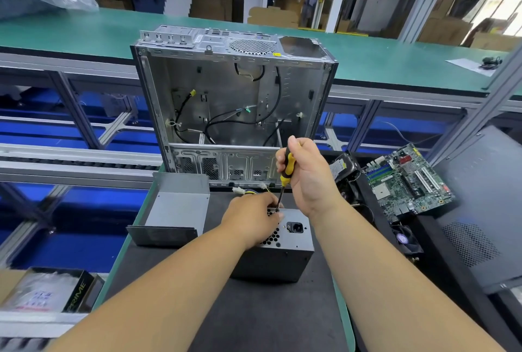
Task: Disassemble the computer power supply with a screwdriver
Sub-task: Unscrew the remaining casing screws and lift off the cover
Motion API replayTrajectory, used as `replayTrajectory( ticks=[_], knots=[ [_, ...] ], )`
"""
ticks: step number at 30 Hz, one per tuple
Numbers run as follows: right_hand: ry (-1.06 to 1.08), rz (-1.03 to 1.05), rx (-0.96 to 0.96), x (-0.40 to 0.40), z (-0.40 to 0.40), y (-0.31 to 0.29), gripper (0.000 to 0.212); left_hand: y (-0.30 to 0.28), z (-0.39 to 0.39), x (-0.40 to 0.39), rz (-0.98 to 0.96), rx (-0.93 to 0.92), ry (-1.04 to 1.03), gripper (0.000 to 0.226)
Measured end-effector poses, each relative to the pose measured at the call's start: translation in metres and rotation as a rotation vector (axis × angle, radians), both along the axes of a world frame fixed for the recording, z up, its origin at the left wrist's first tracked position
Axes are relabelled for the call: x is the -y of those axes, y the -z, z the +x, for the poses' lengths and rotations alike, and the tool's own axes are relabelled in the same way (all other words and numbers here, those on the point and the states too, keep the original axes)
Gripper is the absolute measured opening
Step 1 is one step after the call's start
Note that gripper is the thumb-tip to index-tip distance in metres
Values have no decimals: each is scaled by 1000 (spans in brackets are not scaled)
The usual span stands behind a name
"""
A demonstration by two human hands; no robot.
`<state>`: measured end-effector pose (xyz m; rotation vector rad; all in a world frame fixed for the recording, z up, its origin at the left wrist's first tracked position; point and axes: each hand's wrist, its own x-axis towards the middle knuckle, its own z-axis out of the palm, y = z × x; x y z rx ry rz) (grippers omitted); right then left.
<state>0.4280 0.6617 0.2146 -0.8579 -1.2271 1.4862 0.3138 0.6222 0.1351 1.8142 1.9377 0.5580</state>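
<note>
Screwdriver (287, 172) set tip-down on power supply (285, 241), dark mat (254, 309).

The yellow-and-black handle is gripped by the right hand (308, 173), fingers curled round it; long axis near upright, handle tilted slightly right, tip at the unit's far top edge. The casing is held by the left hand (251, 217), fingers curled over that edge (socket face upward). Removed metal cover (175, 210) lies just left; empty computer case (234, 103) stands behind.

The screwdriver (288, 169) in my right hand (308, 173) has a glossy yellow-and-black plastic handle and a thin dark metal shaft. Under my left hand (252, 217), the power supply (285, 241) is matt grey perforated sheet metal. Beyond my grip, the computer case (234, 103) is bare dull steel; below lies a matt black mat (254, 309).
</note>
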Motion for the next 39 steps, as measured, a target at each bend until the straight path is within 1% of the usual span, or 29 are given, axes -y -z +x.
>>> replayTrajectory(
  ticks=[3,7,13,16,19,22,24,29,32,37,39],
  knots=[
    [3,-33,-42,-2,6,-2,21,1,0,0,-15,16,-12,21],
    [25,-59,-8,-2,11,-2,27,0,0,0,-17,6,-7,24],
    [-34,-78,-123,1,7,-3,40,0,0,1,30,-7,2,22],
    [-46,-61,-133,4,1,0,39,0,1,2,54,-16,11,24],
    [-48,-43,-130,6,-5,1,32,0,0,2,57,-19,25,24],
    [-27,-17,-67,6,-5,0,19,-1,1,2,68,-26,27,23],
    [-1,-16,-32,4,-2,0,16,-1,1,2,68,-23,22,24],
    [26,-60,-11,0,7,-4,20,0,0,2,49,2,13,21],
    [27,-87,-44,-1,10,-6,20,0,0,2,20,37,-6,20],
    [13,-120,-95,-2,10,-6,32,0,0,2,27,83,-35,9],
    [1,-120,-116,-1,8,-5,36,1,0,3,42,92,-47,8]
  ],
)
